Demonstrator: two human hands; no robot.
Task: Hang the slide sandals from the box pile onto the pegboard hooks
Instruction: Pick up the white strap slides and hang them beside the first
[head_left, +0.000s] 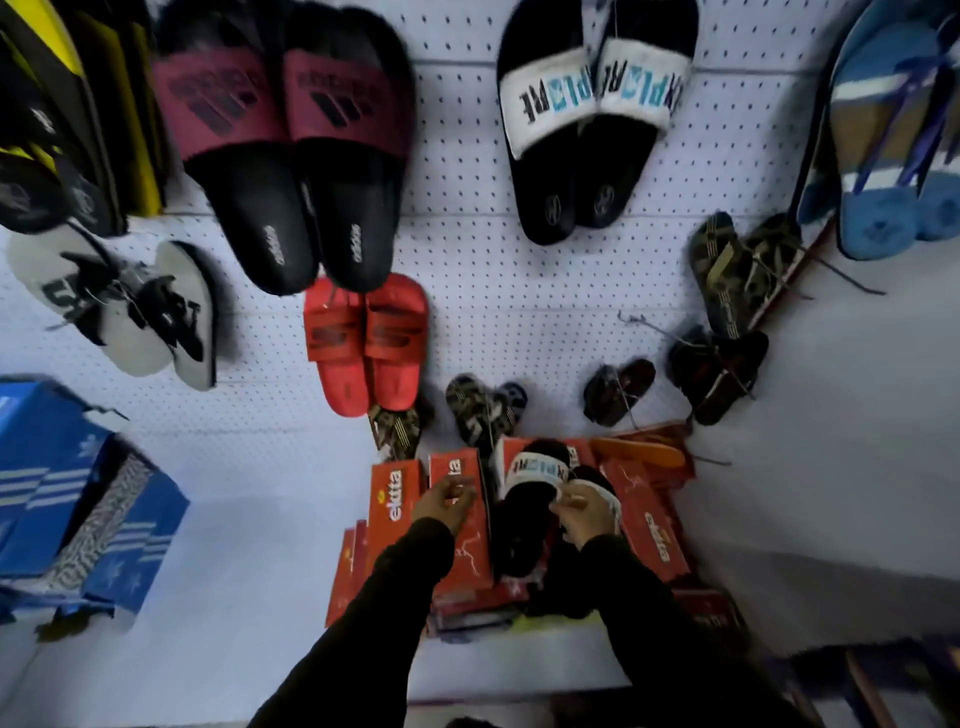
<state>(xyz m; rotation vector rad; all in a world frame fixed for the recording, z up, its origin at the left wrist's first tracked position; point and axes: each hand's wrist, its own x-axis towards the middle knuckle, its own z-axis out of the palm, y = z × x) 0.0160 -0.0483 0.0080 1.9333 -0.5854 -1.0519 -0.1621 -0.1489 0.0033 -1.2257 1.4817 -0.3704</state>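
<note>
While we're looking down at the pile of red Ektta shoe boxes, our right hand is closed around the white strap of a black slide sandal lying on top of the boxes, its twin just beside it. Our left hand rests on a box lid with fingers curled loosely, holding nothing as far as we can tell. Up on the white pegboard a matching black-and-white pair already hangs, next to maroon-strapped slides and a small red pair.
</note>
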